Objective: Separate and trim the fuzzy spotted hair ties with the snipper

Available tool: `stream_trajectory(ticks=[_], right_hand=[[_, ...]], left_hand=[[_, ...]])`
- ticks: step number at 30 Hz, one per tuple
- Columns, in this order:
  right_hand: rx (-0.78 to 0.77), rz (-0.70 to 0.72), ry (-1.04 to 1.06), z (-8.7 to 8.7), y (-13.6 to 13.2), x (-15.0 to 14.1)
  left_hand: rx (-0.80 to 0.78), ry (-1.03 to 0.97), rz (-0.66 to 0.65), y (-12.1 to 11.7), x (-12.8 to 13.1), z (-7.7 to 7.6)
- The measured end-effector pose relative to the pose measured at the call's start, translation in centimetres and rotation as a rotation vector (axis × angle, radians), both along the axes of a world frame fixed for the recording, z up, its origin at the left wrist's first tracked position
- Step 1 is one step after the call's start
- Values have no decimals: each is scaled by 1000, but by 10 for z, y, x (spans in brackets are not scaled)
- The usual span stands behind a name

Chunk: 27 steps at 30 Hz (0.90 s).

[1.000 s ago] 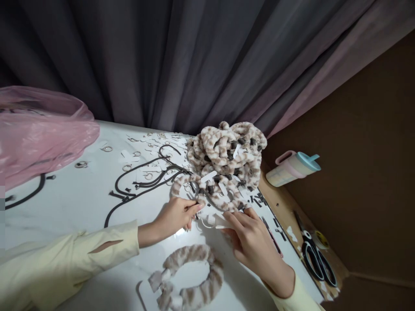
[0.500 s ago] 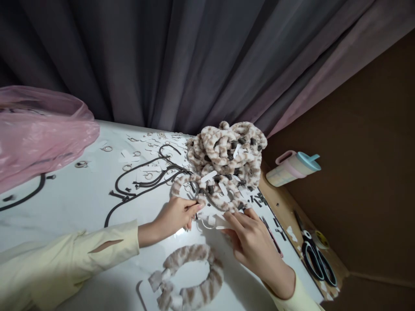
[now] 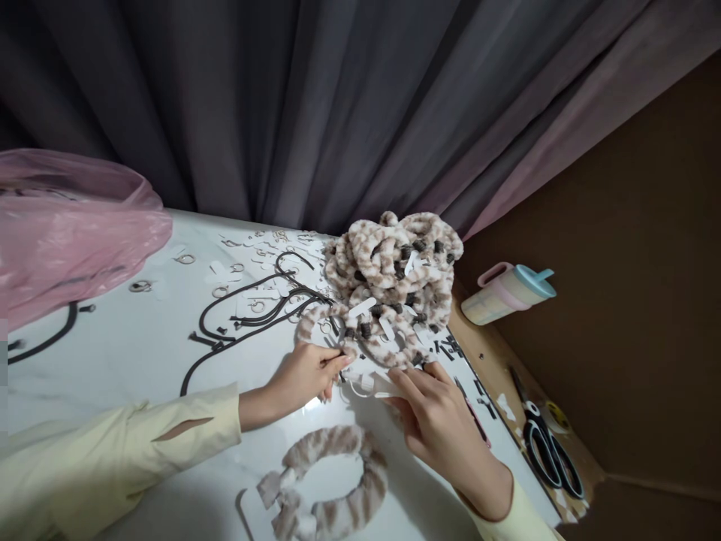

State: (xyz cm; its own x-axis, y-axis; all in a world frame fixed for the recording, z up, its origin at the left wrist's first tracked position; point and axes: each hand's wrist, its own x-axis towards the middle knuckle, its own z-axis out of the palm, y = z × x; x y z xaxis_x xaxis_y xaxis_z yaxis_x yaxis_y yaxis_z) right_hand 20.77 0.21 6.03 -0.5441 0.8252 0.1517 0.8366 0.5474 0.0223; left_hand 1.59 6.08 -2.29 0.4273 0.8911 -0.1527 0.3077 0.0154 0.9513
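My left hand (image 3: 307,376) is closed in a pinch at the near edge of the plush pile; a short dark cord (image 3: 341,377) pokes out by its fingertips, mostly hidden. Facing it, my right hand (image 3: 431,413) wraps round a white squeeze bottle (image 3: 387,386), whose small white cap (image 3: 366,384) hangs on a looped strap. The bottle's tip lies close to my left fingertips. Just beyond both hands are brown-and-white plush straps (image 3: 405,282), heaped with dark cord windings and white tabs among them. A separate plush loop (image 3: 369,469) rests on the table nearer me.
Dark cords (image 3: 242,342) and several metal rings (image 3: 219,291) on pale tabs spread over the white table (image 3: 135,361). A pink plastic bag (image 3: 73,233) sits at left. Scissors (image 3: 546,443), yellow tape (image 3: 557,417) and a lidded cup (image 3: 507,294) are to the right.
The bottle in my right hand has shifted and tilted very slightly. My left hand holds its place, and the things on the table stay put.
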Motion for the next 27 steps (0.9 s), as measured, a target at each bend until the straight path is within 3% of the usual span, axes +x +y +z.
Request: stream_trajectory(ticks=[27], right_hand=[[40,6,-10,2,0,-3]], left_hand=[[-6,8,4,0,0,1]])
